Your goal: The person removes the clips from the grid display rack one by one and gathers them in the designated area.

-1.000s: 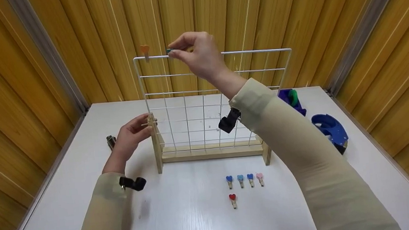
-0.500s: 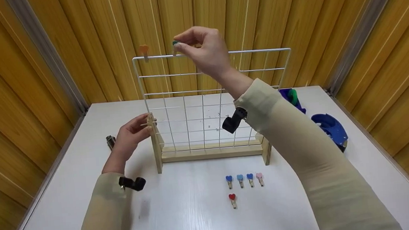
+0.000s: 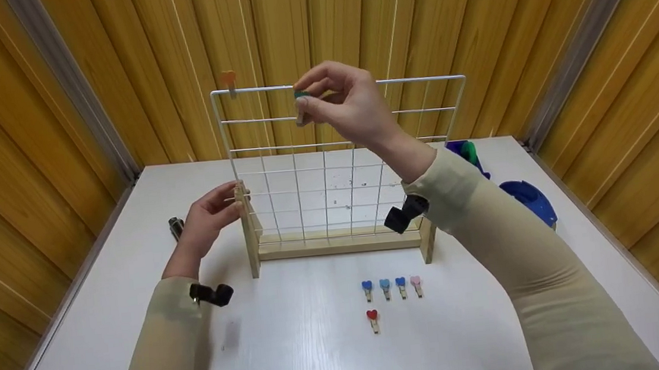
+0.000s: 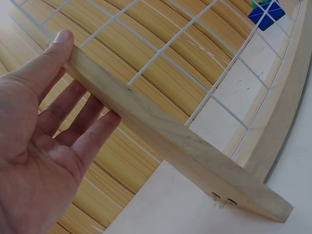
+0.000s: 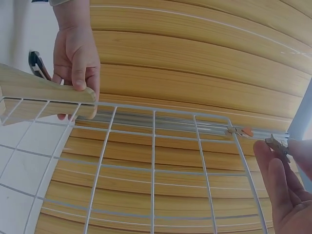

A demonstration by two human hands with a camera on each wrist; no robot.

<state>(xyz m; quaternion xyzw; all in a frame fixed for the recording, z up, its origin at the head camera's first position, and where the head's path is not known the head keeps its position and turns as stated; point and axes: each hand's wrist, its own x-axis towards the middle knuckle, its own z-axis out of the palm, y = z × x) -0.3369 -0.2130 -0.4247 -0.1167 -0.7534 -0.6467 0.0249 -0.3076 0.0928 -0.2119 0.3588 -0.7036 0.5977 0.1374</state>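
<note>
In the head view a white wire grid [image 3: 261, 120] stands upright in a wooden stand [image 3: 339, 246]. My left hand [image 3: 204, 223] grips the stand's left post [image 4: 146, 109], thumb on one side and fingers on the other. My right hand [image 3: 352, 105] pinches a small wooden clothespin [image 3: 301, 117] with a teal heart. From the head it overlaps the grid just below the top bar; in the right wrist view this clothespin [image 5: 278, 146] is apart from the wire. An orange-heart clothespin [image 3: 229, 78] is clipped on the top bar near its left corner.
Blue [image 3: 367, 289], light blue [image 3: 385, 287] and pink [image 3: 416, 285] heart clothespins lie in a row in front of the stand, with a red one [image 3: 373, 318] nearer. A blue tape dispenser [image 3: 528, 200] sits right. A dark pen-like object [image 3: 176, 227] lies left.
The right hand has drawn the teal-heart clothespin from the top bar, first up and right, then down and nearer. The left hand keeps its grip on the post.
</note>
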